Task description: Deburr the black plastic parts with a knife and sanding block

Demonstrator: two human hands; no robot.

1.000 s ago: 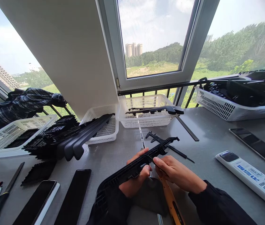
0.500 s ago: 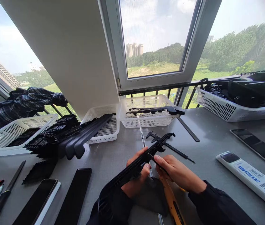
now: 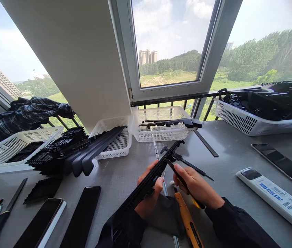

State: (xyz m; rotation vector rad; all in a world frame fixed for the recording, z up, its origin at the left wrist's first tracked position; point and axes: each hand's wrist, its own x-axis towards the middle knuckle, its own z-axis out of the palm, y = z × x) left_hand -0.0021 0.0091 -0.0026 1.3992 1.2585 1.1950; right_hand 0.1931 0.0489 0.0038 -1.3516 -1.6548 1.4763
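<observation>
My left hand (image 3: 152, 193) is closed around a long black plastic trim part (image 3: 146, 181), which slants from the lower left up toward the middle of the bench. Ribs and clips show along its upper side. My right hand (image 3: 196, 184) grips a slim tool with a dark narrow blade and a black and yellow handle (image 3: 197, 204). The blade's tip (image 3: 170, 163) meets the edge of the trim part; whether it is a knife or a file I cannot tell. Just beyond lies a black caliper (image 3: 192, 166). Below my right hand is an orange-handled tool (image 3: 187, 217).
White baskets (image 3: 161, 137) with black parts line the back. Long black trim pieces (image 3: 83, 151) lie at the left. Phones (image 3: 42, 220), a black-and-yellow-handled file (image 3: 16, 196) and a white labelled device (image 3: 272, 196) rest on the grey bench (image 3: 120, 175). A metal ruler (image 3: 208, 144) sits behind.
The trim part's far end has shifted left and up. My right hand has turned slightly with the tool, showing more of its yellow handle end and moving the blade.
</observation>
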